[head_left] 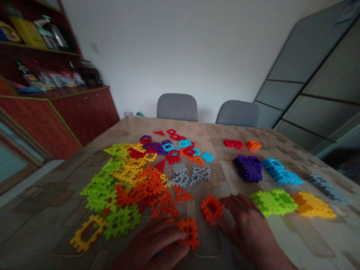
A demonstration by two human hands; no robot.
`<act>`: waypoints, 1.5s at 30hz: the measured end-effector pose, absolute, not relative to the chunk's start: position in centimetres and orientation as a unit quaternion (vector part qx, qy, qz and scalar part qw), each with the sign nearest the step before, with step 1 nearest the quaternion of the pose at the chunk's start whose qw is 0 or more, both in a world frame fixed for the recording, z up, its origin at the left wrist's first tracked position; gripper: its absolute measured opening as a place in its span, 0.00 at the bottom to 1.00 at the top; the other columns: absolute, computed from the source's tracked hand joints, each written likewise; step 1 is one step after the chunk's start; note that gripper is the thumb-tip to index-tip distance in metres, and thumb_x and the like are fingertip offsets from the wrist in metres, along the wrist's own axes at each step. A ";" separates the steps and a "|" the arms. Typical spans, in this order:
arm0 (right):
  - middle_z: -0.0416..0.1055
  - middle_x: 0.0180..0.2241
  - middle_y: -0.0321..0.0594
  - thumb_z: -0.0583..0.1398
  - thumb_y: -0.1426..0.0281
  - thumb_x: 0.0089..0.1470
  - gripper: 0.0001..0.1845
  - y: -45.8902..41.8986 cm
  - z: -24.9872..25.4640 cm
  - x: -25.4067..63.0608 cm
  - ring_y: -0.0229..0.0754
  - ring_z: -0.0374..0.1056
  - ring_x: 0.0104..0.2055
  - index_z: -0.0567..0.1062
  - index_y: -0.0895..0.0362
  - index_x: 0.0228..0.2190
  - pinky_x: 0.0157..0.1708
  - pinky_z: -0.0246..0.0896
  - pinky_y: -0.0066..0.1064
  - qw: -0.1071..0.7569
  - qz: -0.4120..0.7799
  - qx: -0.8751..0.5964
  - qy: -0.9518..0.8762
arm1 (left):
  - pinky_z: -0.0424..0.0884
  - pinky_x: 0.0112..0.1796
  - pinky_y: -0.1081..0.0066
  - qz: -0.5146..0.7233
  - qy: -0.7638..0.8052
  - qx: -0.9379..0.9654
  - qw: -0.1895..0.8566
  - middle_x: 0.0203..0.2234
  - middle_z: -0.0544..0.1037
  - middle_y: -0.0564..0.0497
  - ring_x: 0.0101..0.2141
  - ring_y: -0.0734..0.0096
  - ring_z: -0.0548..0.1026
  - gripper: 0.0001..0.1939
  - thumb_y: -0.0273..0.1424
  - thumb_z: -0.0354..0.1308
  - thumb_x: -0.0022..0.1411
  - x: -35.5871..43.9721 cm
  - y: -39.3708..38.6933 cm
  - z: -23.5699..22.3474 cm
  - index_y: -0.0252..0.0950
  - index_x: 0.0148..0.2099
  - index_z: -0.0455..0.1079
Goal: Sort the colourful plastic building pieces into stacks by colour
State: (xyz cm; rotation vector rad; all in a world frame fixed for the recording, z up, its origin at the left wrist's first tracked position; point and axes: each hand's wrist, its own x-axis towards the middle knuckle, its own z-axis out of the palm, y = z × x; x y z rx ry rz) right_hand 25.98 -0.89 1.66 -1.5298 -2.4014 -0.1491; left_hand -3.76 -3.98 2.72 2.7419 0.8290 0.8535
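Close to me at the table's near side, my left hand (pixel 161 240) pinches the left edge of an orange square interlocking tile (pixel 192 234) with a window grid. My right hand (pixel 244 219) grips the right side of an orange interlocking tile (pixel 211 209) with a round hole; it looks thick, perhaps several stacked together. A small gap separates the two orange tiles. Just beyond lies a loose orange triangle tile (pixel 182 193). To the left spreads a mixed pile with orange tiles (pixel 146 185), lime green tiles (pixel 102 183) and yellow tiles (pixel 128 170).
Grey tiles (pixel 199 174), purple tiles (pixel 156 147) and blue tiles (pixel 208 156) lie farther back. On the right stand colour-grouped stacks: purple (pixel 247 168), blue (pixel 281 170), green (pixel 274 201), yellow (pixel 312 204), grey (pixel 326 186), red (pixel 233 144) and orange (pixel 253 145). Two chairs (pixel 177 107) face me.
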 end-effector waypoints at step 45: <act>0.59 0.67 0.54 0.69 0.77 0.49 0.48 0.8 3.3 26.0 0.55 0.50 0.70 0.59 0.62 0.68 0.67 0.49 0.49 0.057 0.216 -0.434 -0.873 | 0.71 0.57 0.67 0.258 0.418 0.871 -0.012 0.54 0.80 0.57 0.53 0.65 0.78 0.16 0.39 0.52 0.73 -10.6 0.9 -0.4 0.52 0.60 0.73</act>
